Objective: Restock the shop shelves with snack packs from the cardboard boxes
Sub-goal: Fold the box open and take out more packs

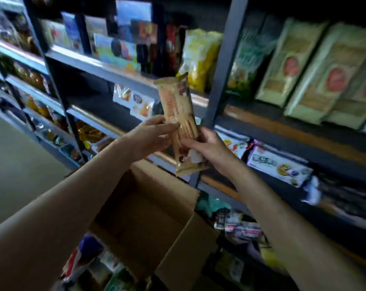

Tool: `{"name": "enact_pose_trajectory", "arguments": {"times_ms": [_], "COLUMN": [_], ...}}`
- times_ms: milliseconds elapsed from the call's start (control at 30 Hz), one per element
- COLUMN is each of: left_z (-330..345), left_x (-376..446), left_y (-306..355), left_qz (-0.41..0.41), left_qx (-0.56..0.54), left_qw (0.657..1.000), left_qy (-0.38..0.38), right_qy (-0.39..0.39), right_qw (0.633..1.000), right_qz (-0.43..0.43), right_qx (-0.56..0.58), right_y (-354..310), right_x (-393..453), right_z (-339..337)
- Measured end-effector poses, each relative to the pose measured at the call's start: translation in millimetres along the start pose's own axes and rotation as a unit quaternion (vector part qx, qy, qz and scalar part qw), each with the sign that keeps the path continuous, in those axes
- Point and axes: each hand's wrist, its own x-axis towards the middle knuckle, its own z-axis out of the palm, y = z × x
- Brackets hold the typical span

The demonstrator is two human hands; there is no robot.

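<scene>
Both the left hand (154, 137) and right hand (207, 148) grasp one tan snack pack (179, 124) above the open cardboard box (148, 208), not yet on the part-stocked shelves (98, 69), so restocking looks unfinished.

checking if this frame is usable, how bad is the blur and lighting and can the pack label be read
Head view: motion blur smears the shelves and the box; wide-angle bending curves the uprights; light is dim, darkest in the shelf recesses. The tan snack pack, held by the left hand and right hand, is sharpest, but its label stays unreadable.

Print on snack packs (179, 122) too blurred; nothing legible
</scene>
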Motion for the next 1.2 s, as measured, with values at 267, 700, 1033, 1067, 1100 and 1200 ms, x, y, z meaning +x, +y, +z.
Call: {"name": "enact_pose_trajectory", "arguments": {"times_ms": [267, 700, 1033, 1067, 1100, 1200], "left_z": [175.9, 423.8, 552.2, 561.0, 568.9, 588.3], "left_x": [-29.1, -33.6, 40.6, 47.1, 53.4, 71.8], "left_y": [101.4, 179.1, 220.3, 221.9, 223.0, 224.7], "left_qz": [0.149, 0.327, 0.426, 0.418, 0.409, 0.386], "left_qx": [0.084, 0.110, 0.473, 0.525, 0.569, 0.635], "left_qw": [0.967, 0.888, 0.761, 0.731, 0.704, 0.658], "left_qy": [-0.187, -0.305, -0.126, -0.121, -0.119, -0.118], "right_qy": [0.213, 0.393, 0.391, 0.377, 0.365, 0.347], "right_qw": [0.962, 0.806, 0.841, 0.857, 0.873, 0.898], "right_qz": [-0.157, -0.324, -0.083, -0.056, -0.032, 0.015], "right_qx": [-0.073, -0.302, -0.365, -0.347, -0.322, -0.271], "right_y": [-124.6, -218.6, -250.7, -249.3, -250.1, -261.2], "right_x": [-113.3, -226.5, -180.9, -168.8, -159.4, -140.0], "right_z": [-151.8, -386.5, -570.6, -582.0, -589.6, -605.7]}}
